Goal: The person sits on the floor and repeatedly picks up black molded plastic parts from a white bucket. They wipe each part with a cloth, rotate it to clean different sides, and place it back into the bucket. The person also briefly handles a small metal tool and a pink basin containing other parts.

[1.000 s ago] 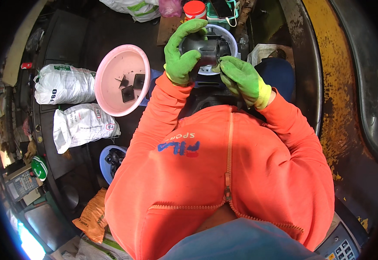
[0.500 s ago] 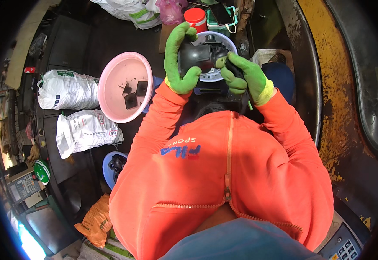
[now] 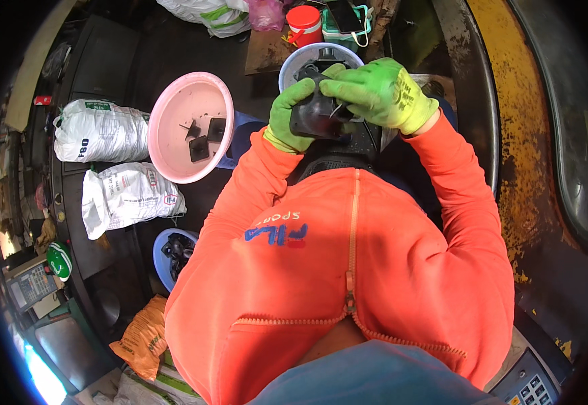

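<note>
Both hands (image 3: pixel 348 101) grip black part (image 3: pixel 314 113) w/ pink bowl (image 3: pixel 172 111) beside.

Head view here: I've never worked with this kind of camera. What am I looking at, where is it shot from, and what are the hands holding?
It is a wide fisheye camera worn on a person's head, looking straight down, so the orange jacket fills the middle and straight edges bend near the rim. No machine is in play: the two green-gloved hands are the person's own. The left hand and right hand together grip a dark plastic part, held over a pale blue basin. To the person's left sits a pink basin with a few small black pieces in it. Further left lie two white sacks. A second blue basin with dark parts sits lower down.
</note>
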`<state>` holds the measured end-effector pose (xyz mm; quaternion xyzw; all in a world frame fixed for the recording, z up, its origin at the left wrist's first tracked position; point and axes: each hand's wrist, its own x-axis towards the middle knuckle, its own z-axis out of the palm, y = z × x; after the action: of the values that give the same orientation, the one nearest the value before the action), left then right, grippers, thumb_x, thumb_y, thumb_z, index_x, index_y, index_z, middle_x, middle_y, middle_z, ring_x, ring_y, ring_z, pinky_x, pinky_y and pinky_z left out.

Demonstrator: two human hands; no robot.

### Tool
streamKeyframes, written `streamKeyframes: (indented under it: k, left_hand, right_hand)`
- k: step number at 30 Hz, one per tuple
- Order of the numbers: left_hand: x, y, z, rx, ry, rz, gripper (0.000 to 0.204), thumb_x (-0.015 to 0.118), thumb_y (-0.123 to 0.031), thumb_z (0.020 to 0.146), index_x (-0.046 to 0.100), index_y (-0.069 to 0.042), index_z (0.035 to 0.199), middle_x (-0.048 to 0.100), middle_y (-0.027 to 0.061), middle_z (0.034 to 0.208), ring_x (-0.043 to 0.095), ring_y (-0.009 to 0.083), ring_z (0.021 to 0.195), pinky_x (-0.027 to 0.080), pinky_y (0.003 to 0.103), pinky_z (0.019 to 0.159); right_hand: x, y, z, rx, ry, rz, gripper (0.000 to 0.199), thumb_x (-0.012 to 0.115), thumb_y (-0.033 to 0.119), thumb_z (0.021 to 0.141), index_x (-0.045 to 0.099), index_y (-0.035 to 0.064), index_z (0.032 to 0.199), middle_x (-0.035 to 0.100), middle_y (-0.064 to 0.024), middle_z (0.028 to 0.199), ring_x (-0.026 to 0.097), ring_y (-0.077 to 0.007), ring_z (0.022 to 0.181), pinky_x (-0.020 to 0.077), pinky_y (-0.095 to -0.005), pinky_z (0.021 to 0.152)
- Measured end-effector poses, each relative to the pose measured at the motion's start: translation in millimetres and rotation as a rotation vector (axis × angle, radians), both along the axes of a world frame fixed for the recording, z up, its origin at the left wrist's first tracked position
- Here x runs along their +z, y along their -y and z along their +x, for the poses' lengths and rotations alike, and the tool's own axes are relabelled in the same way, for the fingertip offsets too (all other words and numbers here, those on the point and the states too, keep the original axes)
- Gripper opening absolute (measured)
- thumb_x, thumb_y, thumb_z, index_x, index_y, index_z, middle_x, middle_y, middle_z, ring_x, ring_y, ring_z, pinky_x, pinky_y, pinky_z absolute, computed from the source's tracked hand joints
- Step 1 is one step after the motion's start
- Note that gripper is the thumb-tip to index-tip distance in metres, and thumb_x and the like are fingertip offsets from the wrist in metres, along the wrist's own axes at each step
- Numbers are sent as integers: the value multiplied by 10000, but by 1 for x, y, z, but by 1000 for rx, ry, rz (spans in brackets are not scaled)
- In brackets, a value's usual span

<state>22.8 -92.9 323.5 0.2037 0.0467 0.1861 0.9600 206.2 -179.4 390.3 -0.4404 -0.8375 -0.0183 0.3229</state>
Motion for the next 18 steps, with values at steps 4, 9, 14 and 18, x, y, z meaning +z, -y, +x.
streamKeyframes:
  k: [4, 9, 14, 18]
  left_hand:
    - [-2, -13, -2, 74, 46, 11, 677, 596, -290, 823, 386, 24, 1385, 473, 248, 1362, 587, 393, 1094, 490, 576, 913]
    - [3, -16, 0, 189, 6, 116, 707, 604, -245, 780, 371, 26, 1389, 478, 253, 1347, 542, 395, 1166, 465, 520, 992]
    - [15, -9, 4, 168, 25, 155, 724, 617, -216, 747, 381, 26, 1388, 487, 240, 1333, 526, 377, 1188, 438, 488, 1033]
    - [29, -5, 0, 242, -13, 239, 786, 635, -220, 695, 378, 30, 1395, 495, 229, 1323, 528, 357, 1186, 453, 462, 1024]
  right_hand:
    - [-4, 9, 1, -247, -683, -440, 230, 587, 73, 906, 640, 22, 1125, 688, -99, 961, 650, -135, 823, 512, -257, 743]
    - [-28, 19, -2, -238, -335, -157, 212, 595, 132, 916, 648, 50, 1104, 693, -117, 949, 682, -262, 844, 535, -333, 706]
    - [-36, 20, -4, -270, -271, -85, 220, 616, 148, 900, 659, 83, 1106, 688, -104, 926, 670, -301, 808, 539, -365, 672]
    - [-36, 24, -11, -251, -289, -64, 234, 610, 142, 910, 647, 49, 1122, 698, -117, 965, 684, -294, 845, 552, -353, 712]
